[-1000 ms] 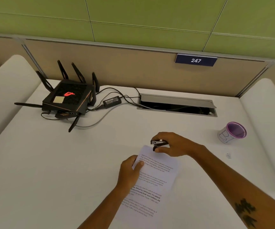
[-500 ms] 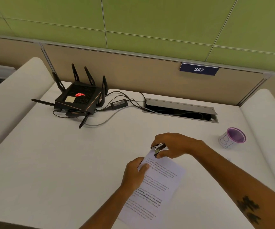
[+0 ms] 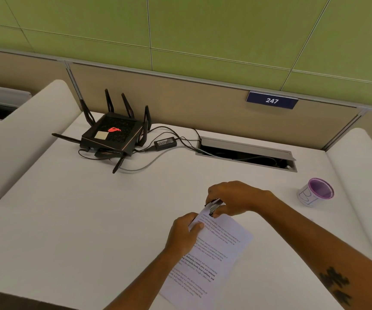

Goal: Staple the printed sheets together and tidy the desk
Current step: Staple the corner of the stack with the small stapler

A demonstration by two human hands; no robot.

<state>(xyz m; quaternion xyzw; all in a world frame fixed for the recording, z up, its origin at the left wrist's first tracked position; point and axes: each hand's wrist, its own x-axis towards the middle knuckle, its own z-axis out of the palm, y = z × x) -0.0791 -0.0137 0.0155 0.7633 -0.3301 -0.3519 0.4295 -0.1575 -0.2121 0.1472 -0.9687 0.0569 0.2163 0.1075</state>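
The printed sheets lie slanted on the white desk in front of me. My left hand grips their left edge near the top, thumb on the page. A small black and silver stapler sits over the sheets' top corner. My right hand is closed around the stapler, fingers above and thumb below. Most of the stapler is hidden by those fingers.
A black router with several antennas, a power brick and cables sit at the back left. An open cable tray runs along the back. A purple-rimmed cup stands at the right. White dividers flank the desk.
My view has tilted up and drifted, so the desk sits lower in frame. The stapler's jaw has opened slightly at the sheets' corner, and both hands keep their hold.
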